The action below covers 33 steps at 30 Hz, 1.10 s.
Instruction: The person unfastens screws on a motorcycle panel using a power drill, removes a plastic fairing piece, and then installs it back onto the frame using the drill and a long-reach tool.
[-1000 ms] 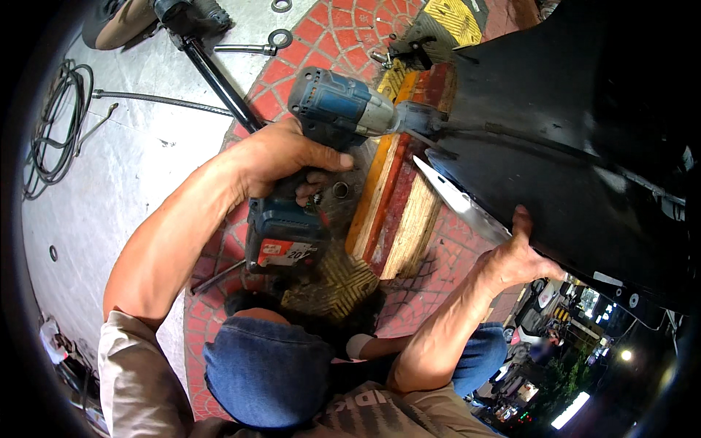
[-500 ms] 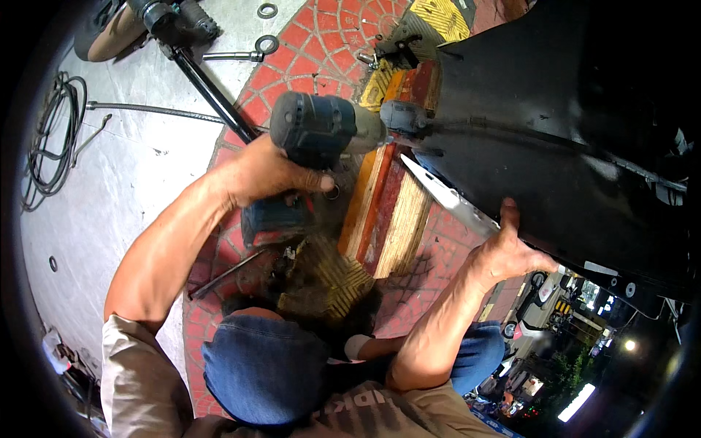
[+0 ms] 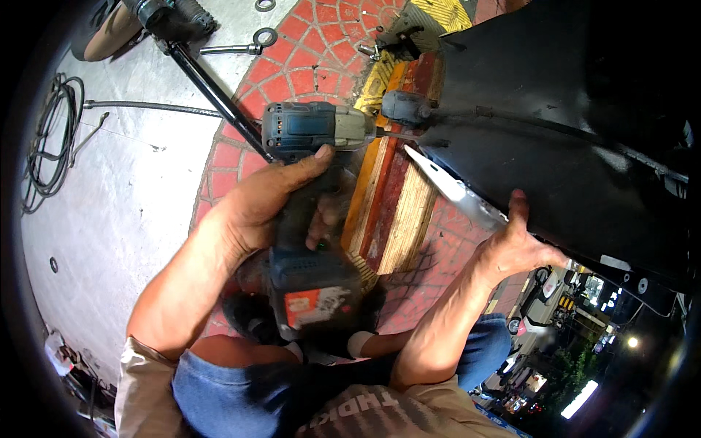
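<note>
While our left fingers clamp the drill left of centre, its bit near the black panel our right fingers grip, work looks unfinished.

Power driver: matt plastic housing with a smooth, metal-looking nose
Black panel: smooth and plastic-looking, mostly matt, with a soft sheen in places
Pale strip: smooth and shiny, like metal
Wooden block: rough bare grain on one face, worn-looking red beside it
Slim tube: glossy black
Wrench: bright polished metal
Paving: matt red tiles
Floor: smooth, dull grey
Shorts: denim cloth
</note>
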Each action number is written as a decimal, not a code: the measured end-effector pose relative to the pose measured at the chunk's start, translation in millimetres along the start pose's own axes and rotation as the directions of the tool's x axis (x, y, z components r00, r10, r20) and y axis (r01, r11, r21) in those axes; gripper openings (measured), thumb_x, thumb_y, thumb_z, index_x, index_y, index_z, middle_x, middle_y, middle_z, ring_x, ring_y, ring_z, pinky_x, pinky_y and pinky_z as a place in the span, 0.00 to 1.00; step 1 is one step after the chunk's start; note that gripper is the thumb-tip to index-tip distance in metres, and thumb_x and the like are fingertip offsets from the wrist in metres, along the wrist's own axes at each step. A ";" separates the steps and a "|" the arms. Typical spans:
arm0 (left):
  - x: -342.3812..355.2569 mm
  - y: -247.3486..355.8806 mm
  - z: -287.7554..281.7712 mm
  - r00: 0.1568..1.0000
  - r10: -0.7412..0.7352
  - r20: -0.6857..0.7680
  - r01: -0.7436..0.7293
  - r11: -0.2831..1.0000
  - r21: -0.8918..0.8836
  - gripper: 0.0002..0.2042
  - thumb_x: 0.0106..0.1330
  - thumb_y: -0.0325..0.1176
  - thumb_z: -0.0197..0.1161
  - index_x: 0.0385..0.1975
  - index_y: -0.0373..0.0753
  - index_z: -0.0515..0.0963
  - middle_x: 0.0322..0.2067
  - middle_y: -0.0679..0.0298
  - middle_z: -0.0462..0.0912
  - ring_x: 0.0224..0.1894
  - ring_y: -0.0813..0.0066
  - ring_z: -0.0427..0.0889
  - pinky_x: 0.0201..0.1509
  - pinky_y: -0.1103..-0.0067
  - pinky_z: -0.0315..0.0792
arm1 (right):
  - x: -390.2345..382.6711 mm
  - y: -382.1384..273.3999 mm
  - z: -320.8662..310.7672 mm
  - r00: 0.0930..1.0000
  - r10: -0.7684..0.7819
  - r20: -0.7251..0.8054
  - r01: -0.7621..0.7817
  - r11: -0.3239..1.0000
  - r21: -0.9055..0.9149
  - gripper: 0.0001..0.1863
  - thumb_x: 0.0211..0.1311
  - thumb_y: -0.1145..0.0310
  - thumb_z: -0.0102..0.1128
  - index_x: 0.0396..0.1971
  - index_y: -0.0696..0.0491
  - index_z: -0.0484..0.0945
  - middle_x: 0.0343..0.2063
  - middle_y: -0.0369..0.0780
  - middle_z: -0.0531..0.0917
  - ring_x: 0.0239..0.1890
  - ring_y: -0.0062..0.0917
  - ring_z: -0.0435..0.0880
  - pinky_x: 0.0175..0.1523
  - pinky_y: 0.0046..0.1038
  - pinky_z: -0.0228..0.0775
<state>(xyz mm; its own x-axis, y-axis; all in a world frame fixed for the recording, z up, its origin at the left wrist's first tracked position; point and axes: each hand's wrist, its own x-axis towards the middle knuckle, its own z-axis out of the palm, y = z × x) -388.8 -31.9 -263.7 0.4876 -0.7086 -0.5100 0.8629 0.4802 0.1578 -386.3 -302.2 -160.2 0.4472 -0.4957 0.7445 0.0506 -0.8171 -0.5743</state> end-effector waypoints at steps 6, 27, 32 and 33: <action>-4.3 -0.6 13.3 0.935 0.076 0.345 0.048 0.941 -0.335 0.32 0.75 0.66 0.49 0.50 0.36 0.74 0.26 0.60 0.83 0.20 0.74 0.80 0.21 0.81 0.74 | 2.1 7.2 0.3 1.000 -0.011 0.017 0.009 0.997 0.082 0.46 0.37 0.76 0.80 0.56 0.65 0.58 0.53 0.55 0.76 0.51 0.39 0.79 0.66 0.42 0.73; -12.8 -29.4 59.7 0.980 0.183 0.073 -0.149 0.933 -0.328 0.22 0.76 0.52 0.56 0.39 0.33 0.75 0.14 0.61 0.77 0.11 0.68 0.76 0.16 0.74 0.73 | 0.3 6.5 -2.9 0.996 0.087 0.016 -0.087 0.995 0.042 0.48 0.38 0.83 0.77 0.60 0.65 0.55 0.55 0.54 0.75 0.53 0.38 0.79 0.65 0.41 0.74; -13.2 -28.8 59.3 0.984 0.172 0.047 -0.152 0.947 -0.282 0.21 0.76 0.51 0.56 0.38 0.34 0.75 0.14 0.61 0.77 0.11 0.67 0.76 0.16 0.74 0.73 | 1.6 6.6 -4.0 1.000 0.015 0.027 -0.016 0.999 0.028 0.47 0.39 0.84 0.76 0.59 0.64 0.54 0.53 0.53 0.76 0.51 0.37 0.80 0.63 0.39 0.76; -13.2 -29.3 59.0 0.983 0.174 0.055 -0.151 0.945 -0.289 0.21 0.76 0.51 0.56 0.38 0.34 0.75 0.14 0.61 0.77 0.11 0.67 0.76 0.16 0.74 0.73 | 1.4 6.9 -4.4 0.999 0.026 0.029 -0.027 1.000 0.013 0.47 0.39 0.85 0.76 0.59 0.64 0.54 0.53 0.53 0.76 0.50 0.37 0.80 0.63 0.39 0.76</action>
<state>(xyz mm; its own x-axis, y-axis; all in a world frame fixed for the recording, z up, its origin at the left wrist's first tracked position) -412.6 -67.2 -211.7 0.6368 -0.6415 -0.4277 0.7036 0.7104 -0.0179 -389.2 -309.8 -161.6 0.4738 -0.5084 0.7190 0.0501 -0.7996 -0.5984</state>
